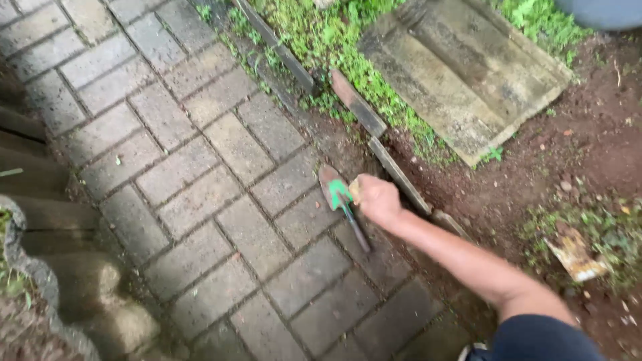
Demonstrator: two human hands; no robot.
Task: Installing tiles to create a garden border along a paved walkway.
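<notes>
Trowel (pixel 336 192) w/ dull, dirt-caked metal blade showing; paving bricks (pixel 200 167) looking rough, matt; slab (pixel 461 73) looking weathered, coarse.

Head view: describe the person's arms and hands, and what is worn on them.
Only one arm shows, entering from the lower right. Its hand is bare: no glove, ring or watch visible. The forearm is uncovered up to a short dark navy sleeve at the upper arm. The other hand is out of view.

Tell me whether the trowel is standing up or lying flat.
Lying flat: the trowel rests lengthwise on the paving bricks, beside the right hand.
</notes>
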